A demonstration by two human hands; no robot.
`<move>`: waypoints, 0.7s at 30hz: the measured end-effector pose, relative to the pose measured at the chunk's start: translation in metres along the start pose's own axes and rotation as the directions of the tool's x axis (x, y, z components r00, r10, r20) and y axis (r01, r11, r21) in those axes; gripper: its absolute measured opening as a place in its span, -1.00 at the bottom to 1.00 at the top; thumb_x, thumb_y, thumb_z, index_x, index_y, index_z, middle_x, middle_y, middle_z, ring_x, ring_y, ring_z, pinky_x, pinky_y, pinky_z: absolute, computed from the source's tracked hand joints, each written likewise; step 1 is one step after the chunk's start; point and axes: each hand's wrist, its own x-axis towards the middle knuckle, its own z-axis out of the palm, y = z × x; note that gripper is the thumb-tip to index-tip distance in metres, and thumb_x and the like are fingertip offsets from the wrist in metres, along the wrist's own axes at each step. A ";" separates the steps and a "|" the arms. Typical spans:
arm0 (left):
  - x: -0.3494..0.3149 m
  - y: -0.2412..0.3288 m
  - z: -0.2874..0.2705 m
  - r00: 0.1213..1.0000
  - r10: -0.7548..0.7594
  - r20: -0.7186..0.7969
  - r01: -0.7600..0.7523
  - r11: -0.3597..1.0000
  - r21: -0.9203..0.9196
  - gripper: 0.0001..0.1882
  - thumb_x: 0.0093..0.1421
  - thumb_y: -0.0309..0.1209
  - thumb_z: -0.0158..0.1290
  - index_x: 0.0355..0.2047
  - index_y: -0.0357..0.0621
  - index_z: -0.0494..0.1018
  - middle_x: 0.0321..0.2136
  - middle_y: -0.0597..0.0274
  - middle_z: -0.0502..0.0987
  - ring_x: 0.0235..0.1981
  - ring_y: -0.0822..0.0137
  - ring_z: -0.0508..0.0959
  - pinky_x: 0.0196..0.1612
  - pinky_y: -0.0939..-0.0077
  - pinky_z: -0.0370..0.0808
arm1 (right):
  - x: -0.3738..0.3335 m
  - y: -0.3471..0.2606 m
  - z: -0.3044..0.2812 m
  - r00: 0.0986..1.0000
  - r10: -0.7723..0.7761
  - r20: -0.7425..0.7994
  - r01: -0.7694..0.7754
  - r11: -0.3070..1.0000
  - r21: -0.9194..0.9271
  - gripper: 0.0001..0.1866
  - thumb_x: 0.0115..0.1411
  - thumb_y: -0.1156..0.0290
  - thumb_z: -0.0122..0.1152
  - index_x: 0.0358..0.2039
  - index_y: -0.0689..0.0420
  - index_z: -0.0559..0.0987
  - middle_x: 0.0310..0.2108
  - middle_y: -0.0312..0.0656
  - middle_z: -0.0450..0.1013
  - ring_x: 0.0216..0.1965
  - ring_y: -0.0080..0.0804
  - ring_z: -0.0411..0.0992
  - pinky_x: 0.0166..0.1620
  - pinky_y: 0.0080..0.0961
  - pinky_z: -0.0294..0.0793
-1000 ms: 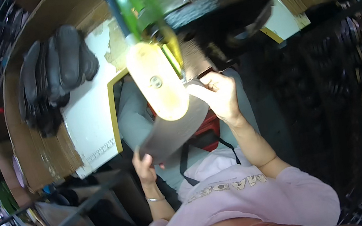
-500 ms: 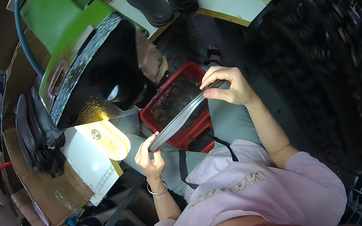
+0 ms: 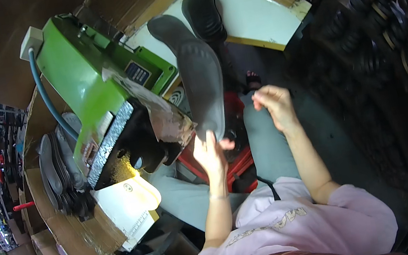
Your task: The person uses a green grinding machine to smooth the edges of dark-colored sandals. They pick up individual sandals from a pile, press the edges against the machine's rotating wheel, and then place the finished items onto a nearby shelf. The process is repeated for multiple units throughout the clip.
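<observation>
Left hand (image 3: 211,153) raised, gripping; right hand (image 3: 275,106) seemingly pinched.

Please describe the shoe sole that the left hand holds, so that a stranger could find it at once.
Start at the big green machine. Just right of its dark head, the left hand holds a dark grey shoe sole up by its lower end. Unlike the soles lying on the white board, it stands upright.
</observation>
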 end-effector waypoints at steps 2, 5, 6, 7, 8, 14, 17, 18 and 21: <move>0.040 0.003 0.055 0.996 0.085 0.006 -0.085 0.996 0.000 -0.75 0.27 -0.39 -0.01 -0.18 -0.35 0.31 -0.52 0.06 0.52 -0.68 0.21 0.55 -0.56 0.43 0.56 | -0.005 0.004 -0.001 0.999 0.037 0.006 -0.037 0.999 0.005 -0.88 0.13 0.46 0.25 -0.42 0.26 0.58 -0.49 -0.25 0.51 -0.50 -0.63 0.42 -0.39 -0.68 0.41; 0.112 0.011 0.108 0.992 0.129 -0.001 -0.129 0.990 -0.064 -0.73 0.29 -0.38 -0.05 -0.12 -0.35 0.29 -0.29 -0.01 0.47 -0.48 0.22 0.59 -0.48 0.46 0.62 | -0.011 0.007 -0.001 0.997 0.082 0.009 -0.083 0.997 0.012 -0.86 0.14 0.42 0.26 -0.42 0.25 0.59 -0.50 -0.25 0.51 -0.51 -0.63 0.42 -0.42 -0.69 0.40; 0.132 0.011 0.118 0.987 0.159 0.024 -0.155 0.982 -0.109 -0.72 0.29 -0.39 -0.06 -0.09 -0.36 0.29 -0.28 -0.03 0.47 -0.46 0.22 0.59 -0.48 0.46 0.62 | -0.011 0.008 -0.002 0.996 0.091 0.011 -0.091 0.996 0.015 -0.86 0.14 0.42 0.26 -0.42 0.25 0.59 -0.51 -0.25 0.51 -0.52 -0.63 0.42 -0.42 -0.69 0.40; 0.145 0.009 0.124 0.982 0.184 0.049 -0.174 0.972 -0.156 -0.70 0.30 -0.39 -0.07 -0.06 -0.36 0.28 -0.26 -0.04 0.48 -0.45 0.22 0.60 -0.48 0.47 0.62 | -0.012 0.010 -0.006 0.995 0.099 0.006 -0.100 0.995 0.015 -0.86 0.14 0.42 0.26 -0.42 0.25 0.59 -0.51 -0.25 0.50 -0.52 -0.62 0.41 -0.43 -0.68 0.39; 0.149 0.006 0.123 0.987 0.149 0.063 -0.139 0.980 -0.139 -0.69 0.30 -0.39 -0.07 -0.04 -0.36 0.27 -0.24 -0.05 0.48 -0.44 0.21 0.60 -0.49 0.48 0.61 | -0.012 0.012 -0.008 0.994 0.108 0.000 -0.108 0.994 0.021 -0.85 0.14 0.41 0.26 -0.42 0.25 0.59 -0.52 -0.25 0.50 -0.53 -0.62 0.41 -0.43 -0.68 0.39; 0.110 -0.021 0.019 0.999 -0.039 -0.036 0.044 0.985 0.167 -0.60 0.30 -0.33 -0.05 0.05 -0.34 0.24 -0.17 -0.04 0.49 -0.44 0.22 0.56 -0.43 0.41 0.58 | -0.014 0.032 -0.014 0.990 0.140 0.035 -0.139 0.990 -0.029 -0.89 0.16 0.47 0.21 -0.45 0.25 0.57 -0.58 -0.28 0.44 -0.57 -0.60 0.36 -0.47 -0.67 0.32; 0.100 0.041 -0.044 0.918 0.379 -0.118 -0.375 0.925 0.056 -0.61 0.16 -0.39 0.02 0.00 -0.23 0.32 -0.11 0.04 0.45 -0.13 0.15 0.43 -0.03 0.27 0.32 | -0.015 0.036 -0.028 0.983 0.184 0.004 -0.182 0.979 -0.095 -0.80 0.18 0.48 0.17 -0.58 0.21 0.46 -0.61 -0.29 0.37 -0.61 -0.58 0.30 -0.51 -0.65 0.28; 0.103 0.064 -0.083 0.713 0.689 -0.135 -0.497 0.631 0.595 -0.58 0.08 -0.46 0.07 -0.02 -0.20 0.33 -0.09 0.03 0.44 -0.05 0.09 0.38 0.06 0.21 0.25 | -0.021 0.041 -0.025 0.977 0.211 0.037 -0.207 0.974 -0.091 -0.78 0.17 0.47 0.18 -0.60 0.20 0.45 -0.62 -0.28 0.37 -0.61 -0.57 0.30 -0.51 -0.64 0.30; 0.105 0.162 -0.167 0.148 0.989 -0.022 -0.116 0.040 0.992 -0.46 -0.09 -0.58 0.16 -0.03 -0.22 0.31 0.03 -0.09 0.28 0.07 -0.06 0.26 0.16 0.13 0.10 | -0.037 0.064 -0.028 0.920 0.350 0.175 -0.294 0.914 -0.280 -0.82 0.16 0.46 0.21 -0.56 0.21 0.48 -0.61 -0.25 0.43 -0.61 -0.60 0.36 -0.51 -0.69 0.35</move>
